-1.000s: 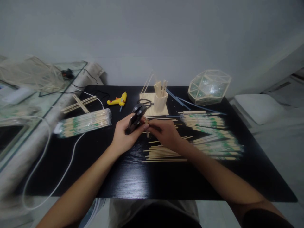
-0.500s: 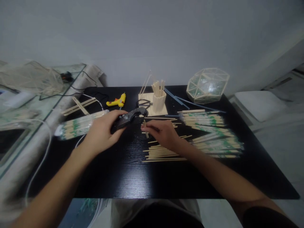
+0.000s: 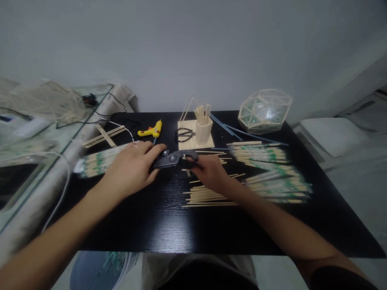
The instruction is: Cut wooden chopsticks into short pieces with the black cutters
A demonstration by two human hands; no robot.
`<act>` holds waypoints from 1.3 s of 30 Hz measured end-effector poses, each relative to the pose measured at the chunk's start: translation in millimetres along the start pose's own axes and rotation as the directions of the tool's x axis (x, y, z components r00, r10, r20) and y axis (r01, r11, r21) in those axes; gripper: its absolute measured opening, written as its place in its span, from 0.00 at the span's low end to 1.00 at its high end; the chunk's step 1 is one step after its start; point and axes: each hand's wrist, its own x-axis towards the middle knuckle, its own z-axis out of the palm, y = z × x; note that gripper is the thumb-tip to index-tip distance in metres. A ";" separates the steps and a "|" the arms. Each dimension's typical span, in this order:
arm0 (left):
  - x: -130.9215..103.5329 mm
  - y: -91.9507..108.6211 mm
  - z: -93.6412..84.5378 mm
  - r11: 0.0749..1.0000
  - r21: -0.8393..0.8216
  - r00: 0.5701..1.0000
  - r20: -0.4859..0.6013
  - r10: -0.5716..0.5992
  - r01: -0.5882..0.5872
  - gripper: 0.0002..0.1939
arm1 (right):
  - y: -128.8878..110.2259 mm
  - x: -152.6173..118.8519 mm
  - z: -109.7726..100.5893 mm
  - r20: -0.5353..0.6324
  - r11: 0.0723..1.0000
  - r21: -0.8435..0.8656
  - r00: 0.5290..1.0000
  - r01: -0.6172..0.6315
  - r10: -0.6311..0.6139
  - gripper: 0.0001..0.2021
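Observation:
My left hand (image 3: 133, 165) is closed around the handles of a dark hand cutter (image 3: 173, 158) with curved jaws, which points to the right. Its jaws lie around a short piece of wooden stick (image 3: 188, 173), whose end shows below them. From the other side my right hand (image 3: 210, 171) pinches that stick, its fingertips partly hidden behind the jaws. Whether the blades touch the wood I cannot tell. Loose wooden sticks (image 3: 208, 196) lie in a row under and in front of my right hand.
A yellow glue gun (image 3: 150, 129), black scissors (image 3: 184, 135) and a wooden holder of sticks (image 3: 203, 133) stand behind my hands. Bagged sticks lie left (image 3: 96, 163) and right (image 3: 260, 153). A faceted stick-framed shape (image 3: 265, 110) sits back right. Below the table's front edge is a bucket (image 3: 90, 270).
The cutter has moved right and down, and its jaws have come around the stick at my right fingertips. My right hand has moved slightly right.

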 end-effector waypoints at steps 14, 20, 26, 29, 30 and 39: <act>3.3 0.4 -3.8 1.000 -0.002 0.999 0.042 -0.014 0.015 0.22 | -1.7 0.3 -1.0 0.003 1.000 0.004 1.000 -0.004 0.004 0.12; 6.2 2.7 -6.4 0.997 0.068 0.995 0.093 -0.028 0.021 0.17 | -1.8 0.5 -1.9 0.017 1.000 -0.018 1.000 -0.009 0.009 0.11; 6.9 2.0 -3.9 0.998 0.010 0.994 0.087 -0.060 0.059 0.14 | 0.4 -1.0 0.0 0.015 0.998 -0.064 1.000 0.000 0.001 0.12; 7.2 1.0 -2.3 0.998 -0.022 0.996 0.069 -0.064 0.066 0.13 | 1.5 -1.8 0.5 0.018 0.996 -0.093 1.000 -0.006 0.008 0.13; 7.3 0.7 -2.1 0.998 -0.013 0.996 0.070 -0.062 0.063 0.12 | 1.8 -2.0 0.6 0.018 0.995 -0.095 1.000 -0.007 0.009 0.13; 7.5 0.7 -4.1 0.998 0.034 0.992 0.112 -0.051 0.048 0.14 | 2.1 -1.8 2.5 0.027 0.999 -0.022 0.998 -0.049 0.050 0.09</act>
